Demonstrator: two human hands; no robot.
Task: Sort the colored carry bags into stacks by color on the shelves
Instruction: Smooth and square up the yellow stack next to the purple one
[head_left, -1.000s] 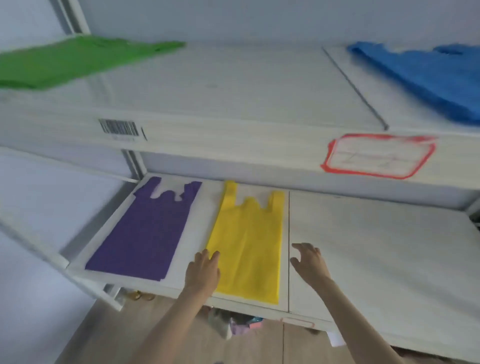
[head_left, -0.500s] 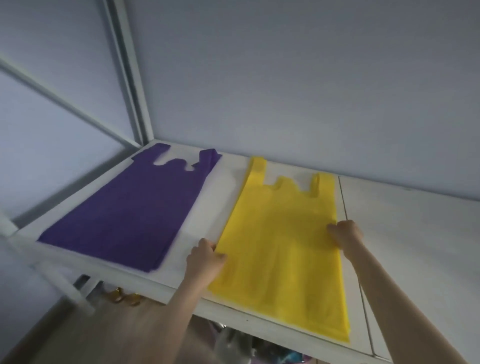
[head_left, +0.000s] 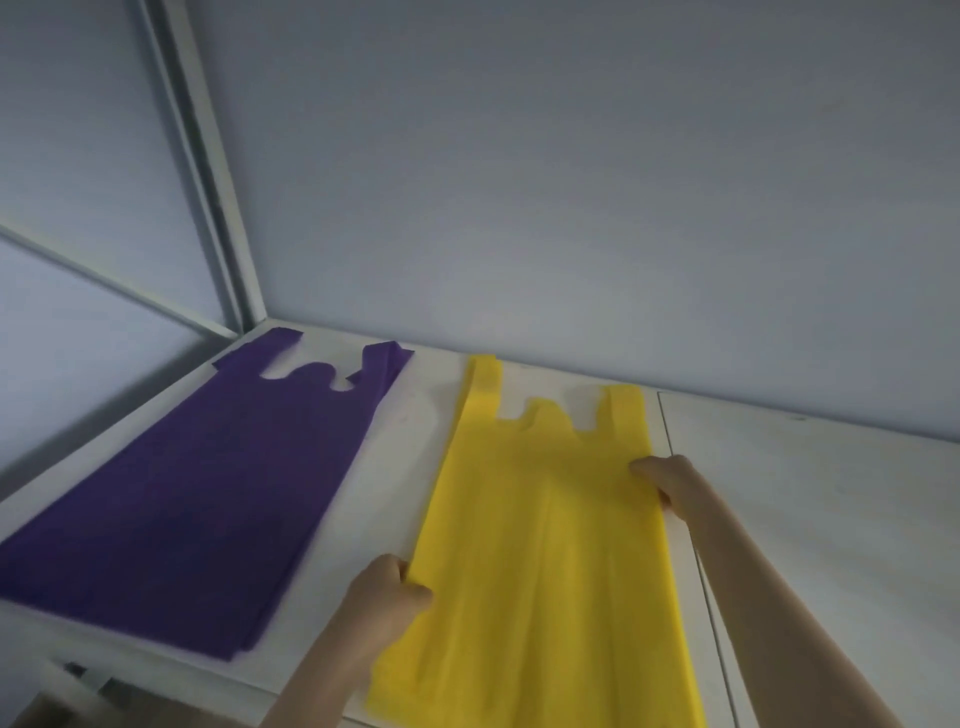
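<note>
Nearest the camera, two bare forearms reach up from the lower edge onto a white wood-grain shelf (head_left: 810, 499). The left hand (head_left: 387, 597) is curled at the left edge of a flat yellow non-woven carry bag (head_left: 545, 545), its thumb lying on top of the fabric and its fingers tucked under the edge, so it grips that edge low down on the bag. The near end of the yellow bag runs over the front lip of the shelf and out of the bottom of the view. Farther in, the right hand (head_left: 670, 480) grasps the bag's right edge, fingers folded over the fabric just below the handle cut-outs. The bag lies lengthwise, its two handle loops pointing toward the back wall (head_left: 571, 182). Just right of it a thin seam (head_left: 685, 499) divides the shelf boards.

To the left, apart from the yellow bag with a strip of bare shelf between them, lies a flat purple non-woven carry bag (head_left: 197, 499), also with handles toward the back. Its layered edges show at the near corner. Behind its far-left corner a grey metal upright post (head_left: 208, 171) rises in the corner of the shelving.
</note>
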